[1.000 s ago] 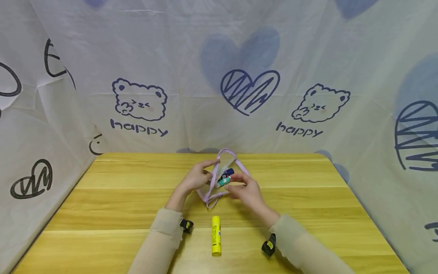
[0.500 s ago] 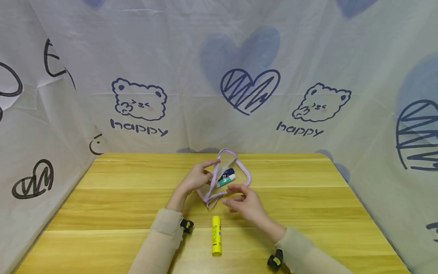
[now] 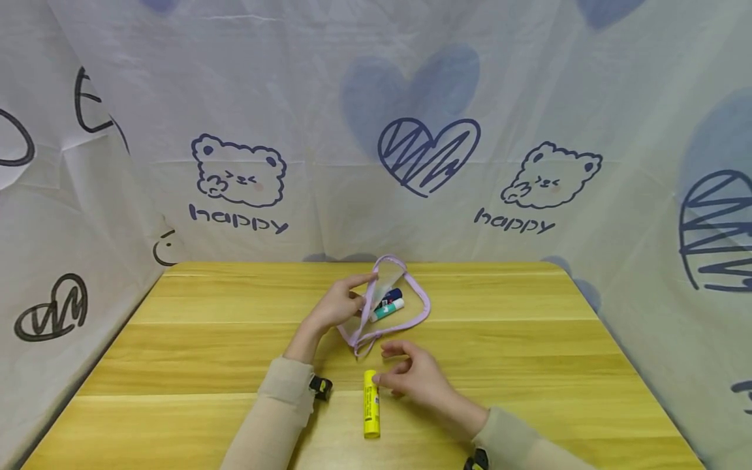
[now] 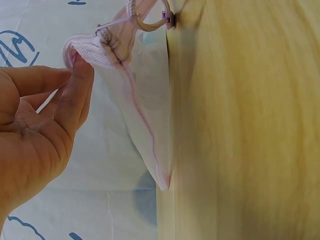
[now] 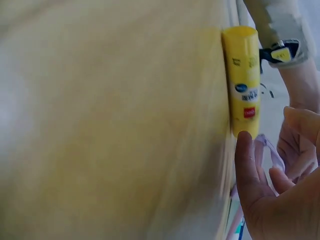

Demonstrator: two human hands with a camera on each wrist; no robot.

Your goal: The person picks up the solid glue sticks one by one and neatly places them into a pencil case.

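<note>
My left hand (image 3: 336, 305) pinches the lilac edge of a see-through zip pouch (image 3: 424, 307), holding its mouth apart. In the left wrist view the thumb and fingers grip the lilac zipper band (image 4: 90, 52). Inside the pouch lie a small teal-and-white tube (image 3: 388, 309) and a dark blue one (image 3: 392, 295) side by side. A yellow glue stick (image 3: 371, 408) lies on the table in front of the pouch. My right hand (image 3: 418, 377) hovers beside its far end, fingers parted from the thumb, and the thumb tip (image 5: 244, 137) is right at that end.
The wooden table (image 3: 529, 352) has its far edge against a white printed curtain (image 3: 329, 130), just behind the pouch. Black wrist cameras (image 3: 320, 388) sit by both cuffs. A thin lilac loop (image 3: 364, 346) hangs from the pouch's near corner.
My right hand has come out of the pouch, away from the teal tube, and moved nearer to the yellow glue stick. The left hand stays at the pouch's edge.
</note>
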